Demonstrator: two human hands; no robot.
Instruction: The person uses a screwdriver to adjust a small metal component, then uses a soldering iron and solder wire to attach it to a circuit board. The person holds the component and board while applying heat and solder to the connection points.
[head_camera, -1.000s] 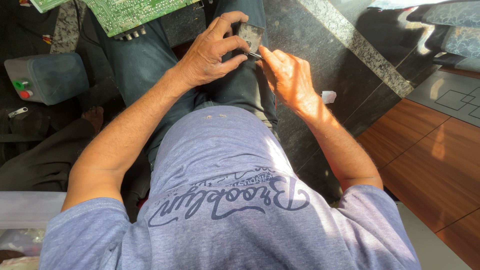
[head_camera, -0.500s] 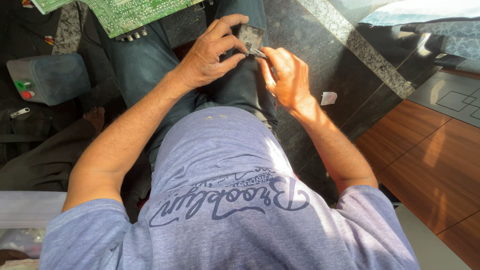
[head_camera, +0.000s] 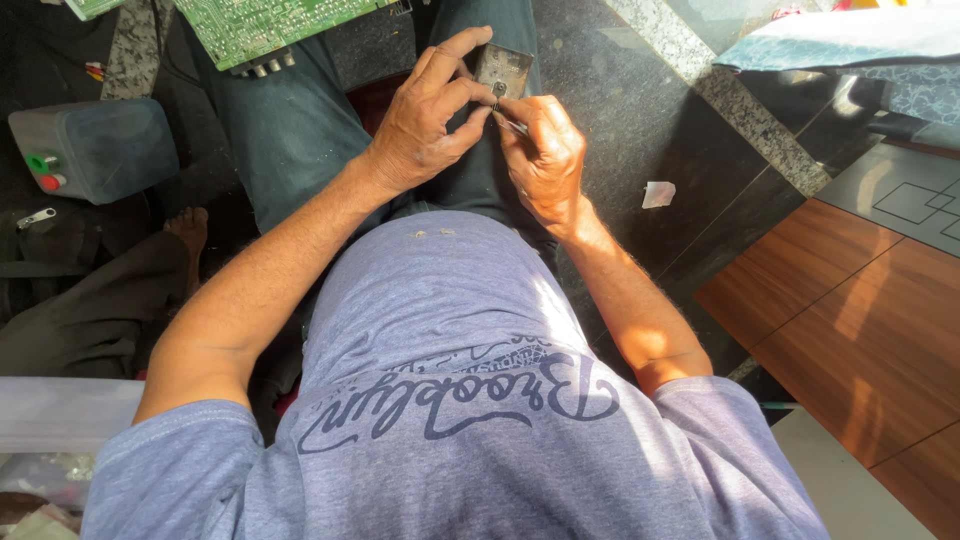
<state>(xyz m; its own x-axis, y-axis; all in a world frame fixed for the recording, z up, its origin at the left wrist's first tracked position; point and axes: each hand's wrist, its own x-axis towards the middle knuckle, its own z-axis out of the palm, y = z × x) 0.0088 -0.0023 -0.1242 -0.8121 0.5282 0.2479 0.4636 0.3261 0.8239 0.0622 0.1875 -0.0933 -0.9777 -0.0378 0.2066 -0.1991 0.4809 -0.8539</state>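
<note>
Now our left hand pinches a small metal plate over our knee, while our right hand grips a thin tool against it.

A small, flat, rectangular grey metal plate stood roughly upright over the person's jeans-clad lap, its dull, scuffed face turned up toward the camera and catching the sunlight. Only its upper part showed; the lower edge and left side were hidden behind fingers. A small dark round spot, perhaps a hole or screw, sat near the bottom of the plate's visible face. Against that spot rested the tip of a thin, dark metal tool, a slim rod lying slantwise, running down and to the right from the plate. Most of the tool's length was covered, so its handle could not be made out.
</note>
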